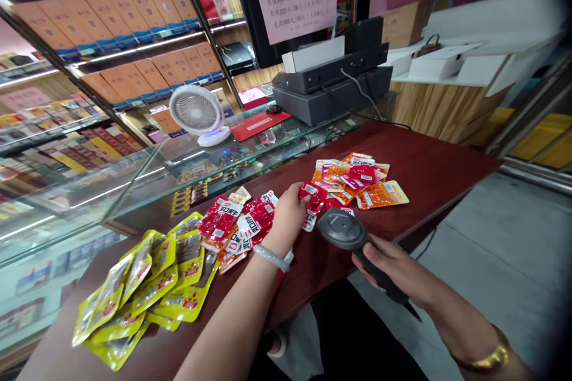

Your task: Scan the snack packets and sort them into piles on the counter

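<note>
My left hand [289, 213] pinches a red snack packet [314, 195] above the dark red table. In my right hand [393, 268] is a black handheld barcode scanner [344, 227], its head close to that packet. Left of my left hand lies a pile of red and white snack packets [221, 217], with some orange ones among them. Farther left, yellow-green snack pouches [156, 286] overlap in a heap. Beyond the scanner, a mixed pile of orange and red packets [348, 175] lies on the table. My left wrist covers part of the middle pile.
A glass display counter [147, 181] runs behind the table [429, 155]. On it stand a white fan [199, 113], a red mat [259, 125] and a dark cash register unit [333, 86]. Orange boxes [107, 18] fill the shelves. White boxes [447, 62] stand at right.
</note>
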The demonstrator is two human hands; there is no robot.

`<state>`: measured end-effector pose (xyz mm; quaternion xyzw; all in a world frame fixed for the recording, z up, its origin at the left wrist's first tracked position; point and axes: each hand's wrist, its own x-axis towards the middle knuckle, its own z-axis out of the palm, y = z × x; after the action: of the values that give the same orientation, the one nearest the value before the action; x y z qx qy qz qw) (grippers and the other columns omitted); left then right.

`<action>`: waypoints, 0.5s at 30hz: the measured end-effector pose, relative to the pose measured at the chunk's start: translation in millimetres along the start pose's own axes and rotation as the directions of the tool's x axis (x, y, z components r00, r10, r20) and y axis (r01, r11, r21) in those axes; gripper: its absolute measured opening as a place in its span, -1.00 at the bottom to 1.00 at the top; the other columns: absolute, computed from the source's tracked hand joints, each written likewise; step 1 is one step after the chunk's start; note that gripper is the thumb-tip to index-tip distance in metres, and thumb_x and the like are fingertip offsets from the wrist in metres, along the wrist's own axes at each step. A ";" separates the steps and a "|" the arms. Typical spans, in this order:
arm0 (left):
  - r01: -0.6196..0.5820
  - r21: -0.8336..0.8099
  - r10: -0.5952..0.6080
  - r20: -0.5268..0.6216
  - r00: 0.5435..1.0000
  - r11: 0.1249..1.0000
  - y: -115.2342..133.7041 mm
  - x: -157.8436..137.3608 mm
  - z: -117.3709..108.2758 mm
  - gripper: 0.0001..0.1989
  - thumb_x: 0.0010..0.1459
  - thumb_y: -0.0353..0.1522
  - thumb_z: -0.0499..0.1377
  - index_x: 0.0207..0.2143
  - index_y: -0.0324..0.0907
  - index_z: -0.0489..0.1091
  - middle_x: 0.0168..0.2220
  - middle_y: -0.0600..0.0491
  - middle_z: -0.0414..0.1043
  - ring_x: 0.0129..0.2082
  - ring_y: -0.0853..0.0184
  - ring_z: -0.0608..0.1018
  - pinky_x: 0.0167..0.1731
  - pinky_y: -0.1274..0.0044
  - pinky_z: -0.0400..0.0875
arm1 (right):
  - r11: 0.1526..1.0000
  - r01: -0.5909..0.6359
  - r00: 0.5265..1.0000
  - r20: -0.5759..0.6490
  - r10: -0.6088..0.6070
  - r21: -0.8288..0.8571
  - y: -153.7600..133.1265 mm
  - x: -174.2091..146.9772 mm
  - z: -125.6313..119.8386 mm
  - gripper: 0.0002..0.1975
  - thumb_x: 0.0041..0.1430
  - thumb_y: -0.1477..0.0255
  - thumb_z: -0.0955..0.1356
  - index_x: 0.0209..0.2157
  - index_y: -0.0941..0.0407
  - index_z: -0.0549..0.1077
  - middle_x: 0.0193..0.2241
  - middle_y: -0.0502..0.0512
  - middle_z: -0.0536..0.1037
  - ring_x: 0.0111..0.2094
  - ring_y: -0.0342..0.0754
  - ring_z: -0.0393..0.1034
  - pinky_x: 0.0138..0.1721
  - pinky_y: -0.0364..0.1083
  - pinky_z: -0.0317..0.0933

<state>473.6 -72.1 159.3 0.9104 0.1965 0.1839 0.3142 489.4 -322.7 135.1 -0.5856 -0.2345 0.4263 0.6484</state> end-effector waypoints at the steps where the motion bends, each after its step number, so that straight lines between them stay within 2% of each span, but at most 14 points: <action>1: 0.078 -0.128 -0.080 -0.009 0.997 0.989 2.9 6.5 10.9 -0.64 0.16 -0.47 0.19 0.04 -0.21 0.37 -0.06 -0.14 0.55 -0.08 0.18 0.58 -0.04 0.37 0.44 | 1.000 -0.010 1.000 -0.020 0.010 0.012 0.5 -2.0 -2.4 -0.49 0.20 -0.08 0.32 -0.20 0.12 0.34 -0.48 -0.06 0.37 -0.59 -0.25 0.18 -0.59 -0.23 0.06; 2: 0.153 -0.260 -0.159 -0.004 0.987 0.953 6.3 11.5 21.4 -0.62 0.14 -0.50 0.19 0.04 -0.22 0.36 -0.08 -0.13 0.56 -0.13 0.21 0.60 -0.09 0.39 0.47 | 1.000 -0.016 0.999 -0.039 0.017 0.022 0.9 -3.9 -4.5 -0.49 0.20 -0.08 0.32 -0.21 0.11 0.34 -0.47 -0.05 0.37 -0.59 -0.25 0.19 -0.59 -0.23 0.06; 4: 0.254 -0.499 -0.257 0.064 0.964 0.829 14.1 16.4 39.3 -0.56 0.10 -0.56 0.16 0.06 -0.22 0.34 -0.12 -0.10 0.58 -0.21 0.27 0.62 -0.18 0.45 0.51 | 0.999 -0.018 0.998 -0.063 0.020 0.033 0.8 -7.3 -7.6 -0.49 0.19 -0.09 0.33 -0.23 0.11 0.34 -0.46 -0.05 0.37 -0.58 -0.24 0.19 -0.59 -0.23 0.06; 6: 0.272 -0.643 -0.219 0.164 0.962 0.716 20.8 15.4 50.5 -0.52 0.07 -0.59 0.13 0.07 -0.21 0.34 -0.13 -0.07 0.59 -0.24 0.30 0.63 -0.20 0.48 0.52 | 0.999 -0.015 0.997 -0.069 0.017 0.031 0.3 -10.3 -9.6 -0.49 0.19 -0.09 0.33 -0.25 0.11 0.34 -0.46 -0.04 0.38 -0.57 -0.24 0.19 -0.59 -0.23 0.06; 7: 0.254 -0.664 -0.159 0.201 0.967 0.704 22.7 13.5 53.0 -0.53 0.07 -0.59 0.13 0.06 -0.21 0.36 -0.12 -0.07 0.60 -0.22 0.30 0.63 -0.17 0.47 0.51 | 0.999 -0.014 0.997 -0.072 0.016 0.029 -0.1 -11.4 -10.3 -0.50 0.19 -0.08 0.33 -0.25 0.11 0.33 -0.46 -0.04 0.38 -0.57 -0.24 0.19 -0.59 -0.23 0.07; 9: 0.180 -0.591 -0.064 0.213 0.975 0.786 22.6 8.7 50.9 -0.56 0.07 -0.57 0.15 0.04 -0.21 0.41 -0.05 -0.08 0.58 -0.11 0.26 0.61 -0.05 0.44 0.47 | 1.000 -0.014 0.997 -0.075 0.015 0.023 -0.8 -13.0 -10.9 -0.49 0.19 -0.09 0.32 -0.25 0.11 0.34 -0.47 -0.04 0.38 -0.57 -0.24 0.19 -0.59 -0.22 0.07; 12: 0.106 -0.251 -0.077 0.122 0.989 0.962 15.0 -1.0 29.1 -0.48 0.11 -0.46 0.22 0.16 -0.27 0.35 0.10 -0.19 0.48 0.04 0.17 0.54 0.07 0.38 0.39 | 1.000 -0.009 0.997 -0.073 0.011 0.024 -1.5 -13.6 -9.9 -0.48 0.18 -0.09 0.33 -0.24 0.12 0.35 -0.48 -0.05 0.37 -0.58 -0.24 0.19 -0.59 -0.22 0.05; 15: 0.006 0.104 -0.016 0.104 0.994 0.995 6.8 -22.2 -11.5 -0.44 0.18 -0.35 0.21 0.23 -0.27 0.29 0.13 -0.22 0.44 0.08 0.14 0.50 0.09 0.36 0.36 | 1.000 -0.007 0.999 -0.037 0.008 0.024 -1.3 -12.6 -6.9 -0.50 0.19 -0.08 0.33 -0.26 0.12 0.36 -0.47 -0.05 0.38 -0.58 -0.25 0.19 -0.59 -0.22 0.06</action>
<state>451.0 -81.8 167.5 0.9328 0.1941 0.1239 0.2774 488.6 -336.9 137.4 -0.5864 -0.2153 0.4205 0.6580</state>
